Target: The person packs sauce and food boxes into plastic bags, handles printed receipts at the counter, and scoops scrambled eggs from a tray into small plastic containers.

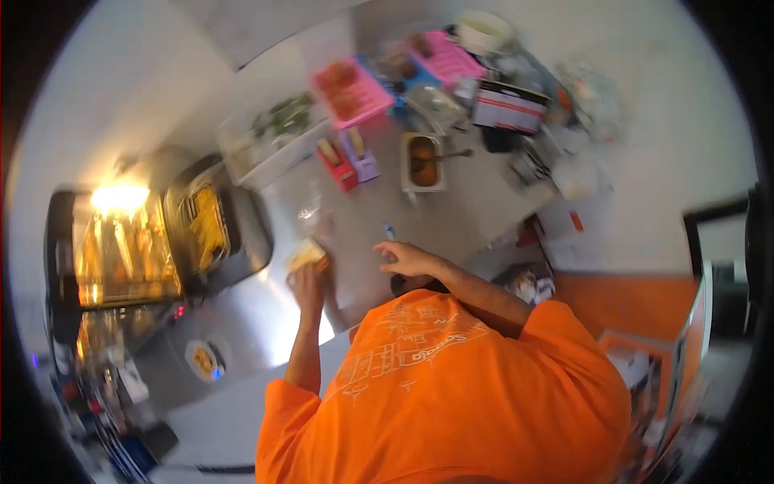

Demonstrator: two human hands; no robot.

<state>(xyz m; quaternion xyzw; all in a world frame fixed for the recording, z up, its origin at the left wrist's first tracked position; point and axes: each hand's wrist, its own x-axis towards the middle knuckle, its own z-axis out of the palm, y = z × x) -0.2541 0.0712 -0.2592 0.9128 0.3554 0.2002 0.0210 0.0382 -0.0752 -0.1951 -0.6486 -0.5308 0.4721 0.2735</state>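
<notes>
My left hand [305,284] is closed around a pale yellow wrapped food item [305,255], held just above the steel counter [363,218]. My right hand [408,259] rests on the counter with its fingers spread and nothing in it. A small blue-tipped object [389,231] lies just beyond its fingertips. My orange shirt [451,395] fills the lower part of the view.
A fryer basket of fries [206,227] and a lit warming cabinet [121,250] stand at the left. Further back are a metal pan of sauce with a spoon [423,161], two pink trays [351,90], a clear tub of greens [278,129] and red and purple holders [348,160].
</notes>
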